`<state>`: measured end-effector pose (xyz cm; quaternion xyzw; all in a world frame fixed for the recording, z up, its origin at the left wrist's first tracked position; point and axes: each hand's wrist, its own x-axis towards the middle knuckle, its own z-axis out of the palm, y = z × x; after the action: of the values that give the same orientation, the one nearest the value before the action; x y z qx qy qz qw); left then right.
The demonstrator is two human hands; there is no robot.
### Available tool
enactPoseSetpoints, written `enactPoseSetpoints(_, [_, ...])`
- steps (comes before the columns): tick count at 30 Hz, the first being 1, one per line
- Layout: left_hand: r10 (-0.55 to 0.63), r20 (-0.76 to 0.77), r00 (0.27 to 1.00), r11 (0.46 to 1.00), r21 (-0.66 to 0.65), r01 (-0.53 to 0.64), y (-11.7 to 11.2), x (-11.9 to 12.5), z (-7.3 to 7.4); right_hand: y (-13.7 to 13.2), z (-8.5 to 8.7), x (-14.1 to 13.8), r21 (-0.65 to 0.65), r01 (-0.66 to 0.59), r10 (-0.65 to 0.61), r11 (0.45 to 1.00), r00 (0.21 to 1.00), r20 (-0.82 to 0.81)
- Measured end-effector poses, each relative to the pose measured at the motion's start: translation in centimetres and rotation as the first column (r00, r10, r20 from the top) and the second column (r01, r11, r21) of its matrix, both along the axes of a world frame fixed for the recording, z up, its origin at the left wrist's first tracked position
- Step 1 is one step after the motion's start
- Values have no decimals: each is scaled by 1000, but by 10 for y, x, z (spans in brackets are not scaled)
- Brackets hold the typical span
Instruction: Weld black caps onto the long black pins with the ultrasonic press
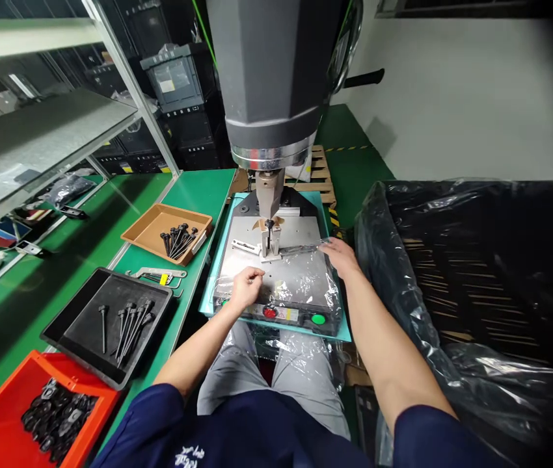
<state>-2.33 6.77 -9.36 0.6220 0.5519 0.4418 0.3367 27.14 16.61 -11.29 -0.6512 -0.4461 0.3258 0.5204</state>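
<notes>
My left hand (248,288) is over the front left of a metal base plate (230,268), its fingers curled together. Anything inside those fingers is hidden. At the plate's right edge, my right hand (342,257) has its fingertips closed on the edge of a clear plastic film (306,273). The film spreads over the right part of the plate and hangs toward my lap. Between and beyond my hands stands a small metal fixture (270,242) with a black-headed part (269,224) upright in it. Right above it is the press ram (269,194).
A grey press head (276,71) towers ahead. Red (269,312) and green (318,319) buttons sit on the base front. Left are a brown tray (142,224) and black tray (76,312) with black-headed rods, hex keys (159,273), and an orange bin (0,396). Right stands a plastic-lined box (393,260).
</notes>
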Motion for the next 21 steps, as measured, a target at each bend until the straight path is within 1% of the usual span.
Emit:
enactPoseSetpoints(2, [-56,-33,998,998,0,56,1,8,0,-1,9,-4,2,-30,30,1000,999,-44])
enactPoseSetpoints(5, [-92,-76,993,996,8,93,16,17,13,-18,35,-14,20,-90,92,996,991,-96])
enactPoseSetpoints(7, [-127,-109,986,992,0,127,26,24,23,-33,61,-23,57,-140,146,988,982,-120])
enactPoseSetpoints(9, [-180,-112,977,984,-32,177,32,30,31,-47,89,-34,124,-172,187,977,974,-125])
enactPoseSetpoints(11, [-265,-73,962,962,-95,258,35,35,35,-55,116,-45,192,-191,215,963,970,-111])
enactPoseSetpoints(13, [-349,13,937,924,-163,346,35,35,37,-56,136,-52,227,-197,219,954,973,-77])
enactPoseSetpoints(14, [-376,59,925,906,-184,381,34,32,38,-53,143,-53,234,-188,206,954,977,-52])
enactPoseSetpoints(16, [-389,132,912,891,-196,409,33,20,43,-43,149,-53,236,-147,149,961,989,12])
enactPoseSetpoints(18, [-367,177,913,898,-189,398,33,2,51,-27,148,-51,216,-111,104,970,994,43])
enactPoseSetpoints(21, [-291,261,920,917,-197,346,37,-24,70,-1,143,-56,134,-126,130,983,991,-23])
